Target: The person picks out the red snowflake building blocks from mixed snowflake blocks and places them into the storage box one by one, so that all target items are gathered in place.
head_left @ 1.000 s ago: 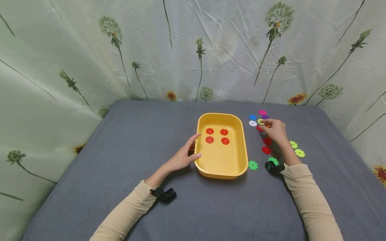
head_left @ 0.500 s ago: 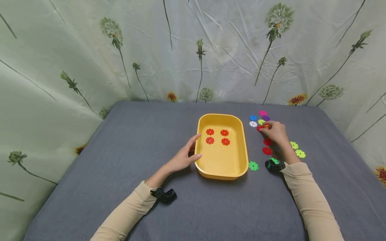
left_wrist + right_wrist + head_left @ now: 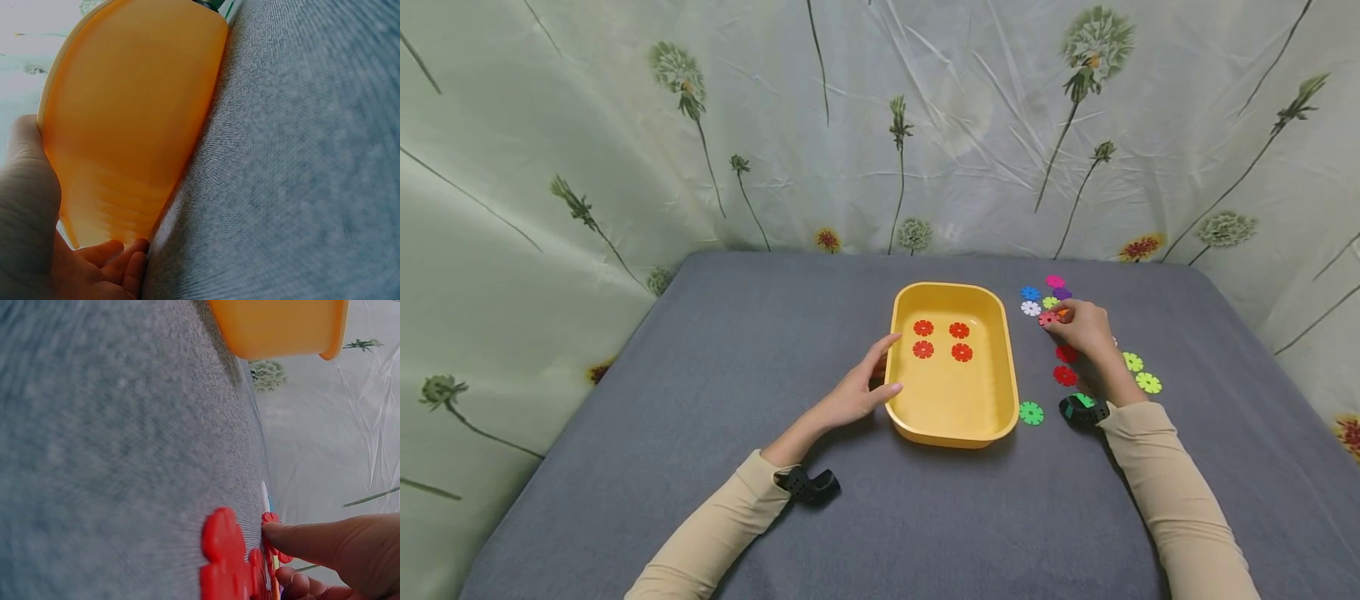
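Observation:
A yellow plastic basin [image 3: 951, 400] stands mid-table with several red snowflake discs [image 3: 922, 350] lying inside it. My left hand [image 3: 853, 392] holds the basin's left side, thumb over the rim; in the left wrist view the other fingers touch its outer wall [image 3: 137, 112]. To the right, my right hand [image 3: 1084, 327] pinches a tilted red snowflake disc [image 3: 1048, 318] between thumb and fingers. In the right wrist view the thumb presses this red disc [image 3: 270, 517], and its fingers partly hide the discs behind.
Around the right hand lie blue [image 3: 1030, 293], white [image 3: 1031, 308], pink [image 3: 1055, 282] and purple [image 3: 1062, 293] discs. Two red discs [image 3: 1065, 376] sit below it, yellow-green ones [image 3: 1148, 382] right of the forearm, and a green one [image 3: 1032, 413] beside the basin. A flowered curtain [image 3: 850, 125] hangs behind.
My right hand has come down slightly onto the red disc, which now tilts and looks lighter between the fingertips. My left hand and the basin stay put.

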Tool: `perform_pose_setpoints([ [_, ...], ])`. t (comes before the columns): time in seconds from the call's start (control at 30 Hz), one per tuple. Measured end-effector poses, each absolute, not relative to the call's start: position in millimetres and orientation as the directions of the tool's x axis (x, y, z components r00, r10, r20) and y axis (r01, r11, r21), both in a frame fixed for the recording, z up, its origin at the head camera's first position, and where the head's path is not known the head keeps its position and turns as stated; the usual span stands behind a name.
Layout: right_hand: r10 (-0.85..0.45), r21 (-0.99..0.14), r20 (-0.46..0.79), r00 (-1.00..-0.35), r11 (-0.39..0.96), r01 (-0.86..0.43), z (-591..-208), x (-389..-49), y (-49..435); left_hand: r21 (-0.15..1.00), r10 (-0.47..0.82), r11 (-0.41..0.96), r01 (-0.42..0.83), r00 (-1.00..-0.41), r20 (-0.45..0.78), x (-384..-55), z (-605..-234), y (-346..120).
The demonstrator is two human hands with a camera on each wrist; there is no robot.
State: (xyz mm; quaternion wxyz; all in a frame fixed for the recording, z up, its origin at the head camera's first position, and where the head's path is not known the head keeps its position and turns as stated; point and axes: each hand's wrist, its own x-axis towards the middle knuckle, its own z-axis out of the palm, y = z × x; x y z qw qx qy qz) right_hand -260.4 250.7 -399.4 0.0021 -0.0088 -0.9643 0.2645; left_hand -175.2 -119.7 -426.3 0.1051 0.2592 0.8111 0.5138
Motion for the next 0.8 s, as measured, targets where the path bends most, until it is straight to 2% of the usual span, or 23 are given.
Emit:
perform_pose_setpoints([
  [0.8,0.004,-0.512,0.086,-0.996,0.858,-0.041,-400.2,-259.1,243.3,0.878,0.524,0.348,0.328,-0.845,0.107,-173.5,-424.8,-119.9],
])
